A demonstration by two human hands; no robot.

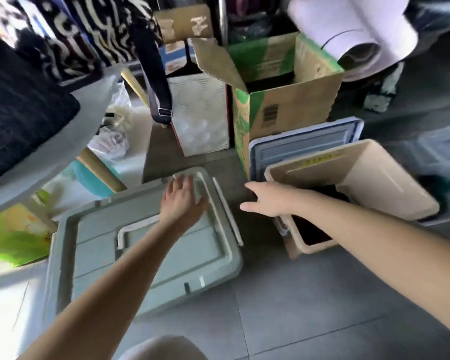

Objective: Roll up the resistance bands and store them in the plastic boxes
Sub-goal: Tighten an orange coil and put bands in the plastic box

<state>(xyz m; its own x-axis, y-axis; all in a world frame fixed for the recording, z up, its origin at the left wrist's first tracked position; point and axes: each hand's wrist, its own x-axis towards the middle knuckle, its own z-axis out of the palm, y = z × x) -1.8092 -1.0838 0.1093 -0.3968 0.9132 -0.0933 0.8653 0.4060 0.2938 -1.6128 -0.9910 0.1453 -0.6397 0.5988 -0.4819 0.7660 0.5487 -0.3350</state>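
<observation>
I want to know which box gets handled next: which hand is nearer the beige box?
Right. The right hand is at the left edge of the beige box; the left hand lies on the grey lid beside it.

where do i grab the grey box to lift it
By the white handle in the middle of the grey box's lid, from straight above. It lies flat on the closed lid, so fingers would likely need to hook under its bar. The left hand, resting on the lid's far corner, is nearest.
</observation>
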